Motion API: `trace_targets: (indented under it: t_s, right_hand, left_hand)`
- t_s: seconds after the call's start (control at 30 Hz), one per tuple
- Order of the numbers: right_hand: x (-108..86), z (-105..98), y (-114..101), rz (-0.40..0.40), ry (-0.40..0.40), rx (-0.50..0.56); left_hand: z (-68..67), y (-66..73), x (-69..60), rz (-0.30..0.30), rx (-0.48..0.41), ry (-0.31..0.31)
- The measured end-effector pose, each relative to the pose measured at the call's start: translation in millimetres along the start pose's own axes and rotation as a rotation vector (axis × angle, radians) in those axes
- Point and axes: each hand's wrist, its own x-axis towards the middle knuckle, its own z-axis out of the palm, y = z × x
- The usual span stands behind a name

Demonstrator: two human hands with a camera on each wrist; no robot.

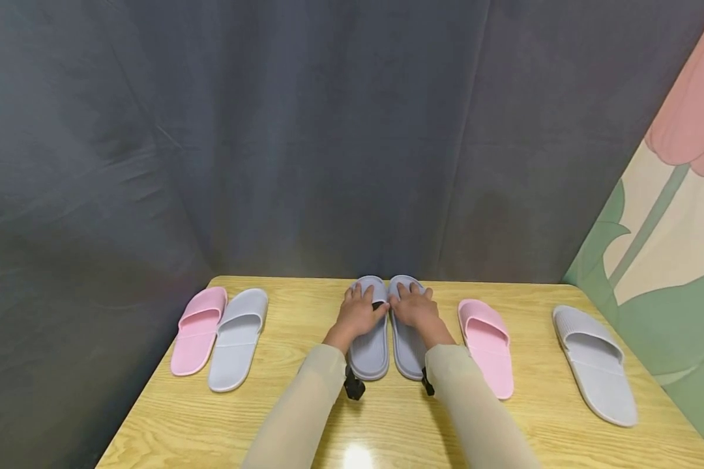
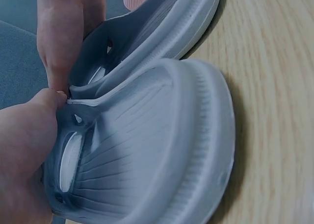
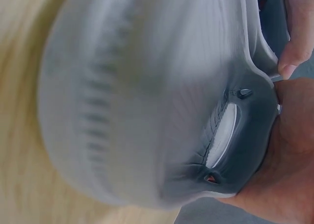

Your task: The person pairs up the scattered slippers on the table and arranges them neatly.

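A left slipper (image 1: 369,355) and right slipper (image 1: 407,355), both grey-lilac, sit side by side, left of the right-hand pink slipper (image 1: 493,358) on the worktop (image 1: 311,303). The left grip (image 1: 358,314) and right grip (image 1: 413,309) spread over their straps (image 3: 260,140), fingers fairly straight. Both slippers look light, foamy, flexible, hardly fragile; ribbing should limit slipping. The strap seems the best hold. No writing is legible.

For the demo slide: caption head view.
Left hand and right hand rest on paired gray slide slippers between two pink slippers, wood-grain tabletop.
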Motion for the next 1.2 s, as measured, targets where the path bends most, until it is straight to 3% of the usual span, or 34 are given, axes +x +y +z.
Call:
trace_targets:
  t_s: [0.23,0.5,0.67,0.97,1.2]
  right_hand:
    - [-3.9,2.5,1.2,-0.023,0.051,-0.016]
    - [-2.7,2.8,4.0,-0.028,0.085,-0.022]
    - [-3.0,0.8,4.3,0.0,0.103,0.035]
    - [-6.2,-5.2,1.0,-0.025,0.14,0.009]
    - [-15.9,-12.7,-5.1,-0.069,0.154,-0.014]
  left_hand:
    - [1.7,-2.8,2.2,-0.031,-0.068,-0.009]
    - [-10.8,0.0,-3.2,-0.026,-0.118,-0.055]
    - [-15.0,0.8,-5.0,-0.028,-0.126,-0.057]
    - [-31.0,-5.0,-12.4,0.01,0.054,0.0]
    - [-41.8,-14.6,-28.0,0.034,0.109,0.013]
